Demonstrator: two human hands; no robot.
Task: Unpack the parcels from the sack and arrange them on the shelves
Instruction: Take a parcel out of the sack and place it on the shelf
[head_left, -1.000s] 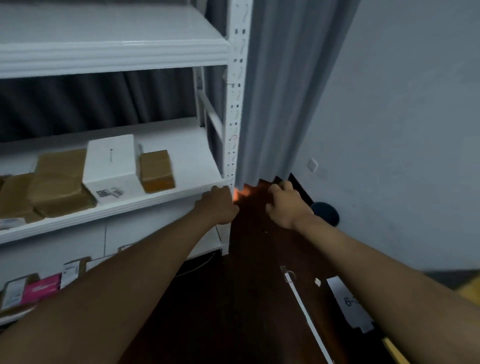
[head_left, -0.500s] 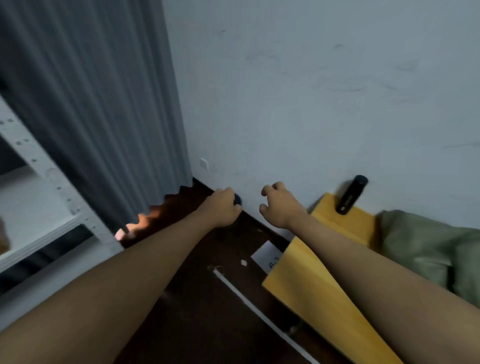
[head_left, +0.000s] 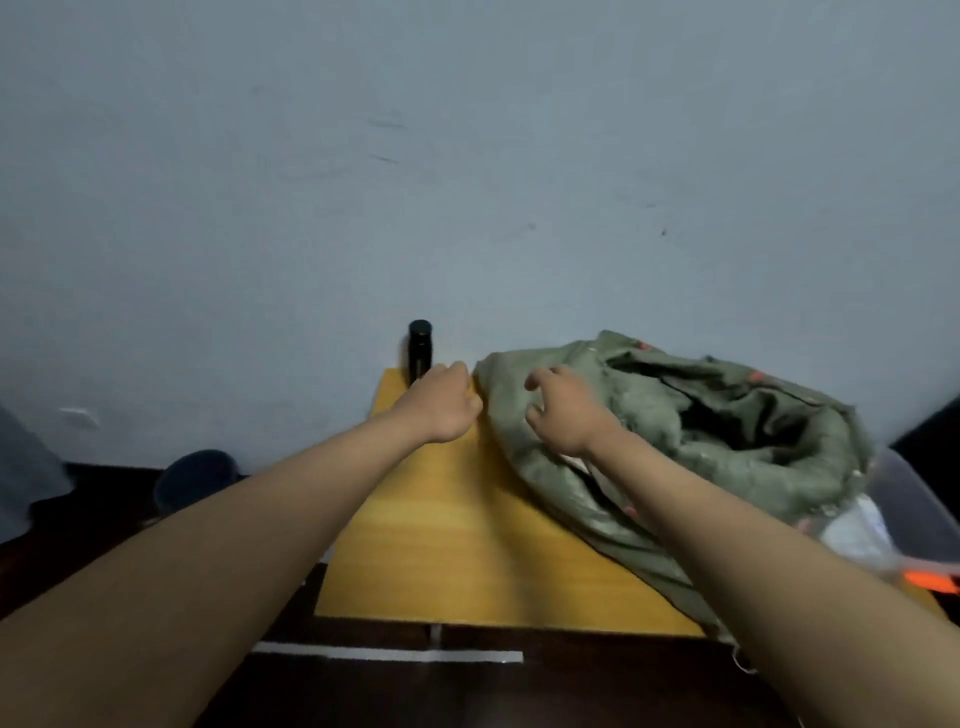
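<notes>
A crumpled olive-green sack (head_left: 727, 415) lies on the right part of a yellow table (head_left: 441, 545), its mouth open and dark inside; no parcel shows clearly in it. My right hand (head_left: 563, 410) hovers over the sack's left end with loosely curled, spread fingers and holds nothing. My left hand (head_left: 447, 402) is curled into a fist just left of the sack's edge, over the table, with nothing in it. The shelves are out of view.
A black bottle (head_left: 420, 348) stands at the table's far edge against the grey wall. A clear plastic bin (head_left: 914, 499) with an orange piece (head_left: 930, 579) sits at the right. A dark round object (head_left: 195, 478) and a white tape line (head_left: 384, 652) are on the dark floor.
My view has swung right, from the shelf and curtain to the yellow table and sack. Both hands have stayed stretched out in front and now reach the sack's left end.
</notes>
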